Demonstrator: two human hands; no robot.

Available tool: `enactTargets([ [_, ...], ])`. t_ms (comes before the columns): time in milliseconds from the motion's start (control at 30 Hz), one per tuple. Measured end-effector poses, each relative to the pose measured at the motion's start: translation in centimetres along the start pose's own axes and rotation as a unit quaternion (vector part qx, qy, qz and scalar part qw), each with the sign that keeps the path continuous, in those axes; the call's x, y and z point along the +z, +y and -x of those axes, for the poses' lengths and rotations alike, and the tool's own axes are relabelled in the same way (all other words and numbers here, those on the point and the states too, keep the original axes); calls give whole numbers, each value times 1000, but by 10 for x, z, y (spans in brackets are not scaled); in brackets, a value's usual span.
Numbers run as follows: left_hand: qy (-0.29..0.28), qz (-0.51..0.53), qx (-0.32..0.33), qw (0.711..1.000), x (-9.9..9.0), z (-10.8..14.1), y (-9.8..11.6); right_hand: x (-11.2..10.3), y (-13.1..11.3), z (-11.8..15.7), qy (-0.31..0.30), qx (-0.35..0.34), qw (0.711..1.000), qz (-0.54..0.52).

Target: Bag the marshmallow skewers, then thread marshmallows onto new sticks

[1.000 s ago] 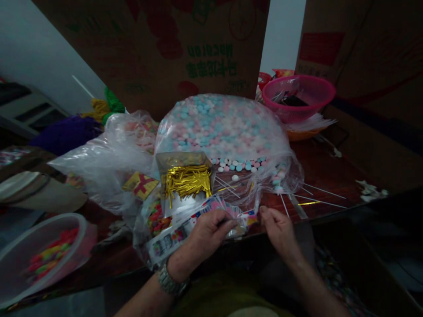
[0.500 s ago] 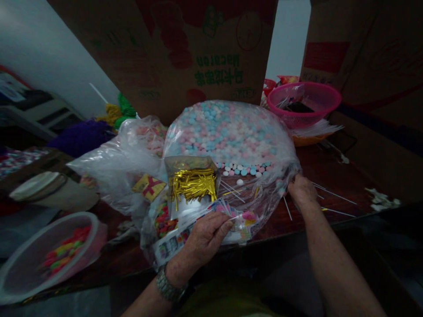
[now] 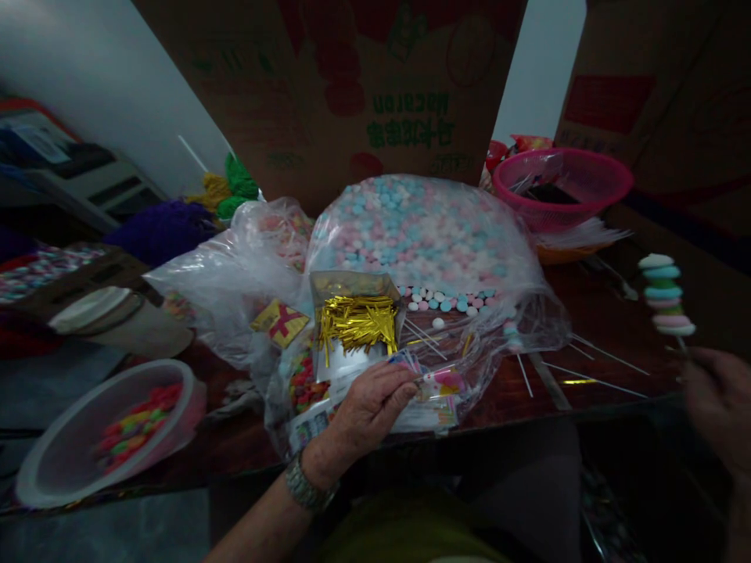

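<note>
Candy skewer [image 3: 666, 295], a thin white stick threaded with stacked pastel discs in white, blue, green and pink, stands upright at 3 o'clock in the view, raised above the right end of a dark wooden table [image 3: 592, 313]. The right hand [image 3: 719, 407], partly cut off by the edge of the view, is closed in a pinch around the lower part of the stick. The left hand [image 3: 372, 410], with a metal-link band [image 3: 310, 485] on its wrist, is closed on a sheaf of printed clear wrappers [image 3: 437, 391] near the table's front edge. Just above that hand, at 12 o'clock from it, sits an open box of gold twist ties [image 3: 355, 324]. Behind the box, a large clear plastic bag of round pink, blue and white candies [image 3: 411, 227] bulges across the middle of the table. White sticks [image 3: 610, 356] lie loose at 3 o'clock from the bag, below the skewer. A pink plastic basket [image 3: 563, 188] stands at 2 o'clock from the bag, and a cardboard carton [image 3: 328, 78] rises behind it at 12 o'clock. A translucent tub of bright-coloured candies [image 3: 188, 391] sits at 8 o'clock in the view, well apart from both hands.
</note>
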State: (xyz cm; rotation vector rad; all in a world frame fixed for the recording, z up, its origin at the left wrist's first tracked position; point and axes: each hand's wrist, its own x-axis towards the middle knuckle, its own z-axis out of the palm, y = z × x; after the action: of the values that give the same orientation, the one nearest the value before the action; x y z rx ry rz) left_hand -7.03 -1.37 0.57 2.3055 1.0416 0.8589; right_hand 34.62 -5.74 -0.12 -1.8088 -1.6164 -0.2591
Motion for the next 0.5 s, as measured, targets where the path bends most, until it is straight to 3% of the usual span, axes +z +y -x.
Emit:
enactTargets([
  [67,-6,1,-10,1000,0,-4,2,-11,-29,18,-5,-9,999,-45],
  [200,-13,-4,-10,1000,-1,-7,6,-7,-74,36,-82,-185,972,-119],
  [267,-19,-10,-14,1000,-2,-6,7,-1,-81,36,-84,-232,962,-117],
  [500,-54,-19,-22,998,-7,0,7,2,-74,31,-111,-301,940,-114],
])
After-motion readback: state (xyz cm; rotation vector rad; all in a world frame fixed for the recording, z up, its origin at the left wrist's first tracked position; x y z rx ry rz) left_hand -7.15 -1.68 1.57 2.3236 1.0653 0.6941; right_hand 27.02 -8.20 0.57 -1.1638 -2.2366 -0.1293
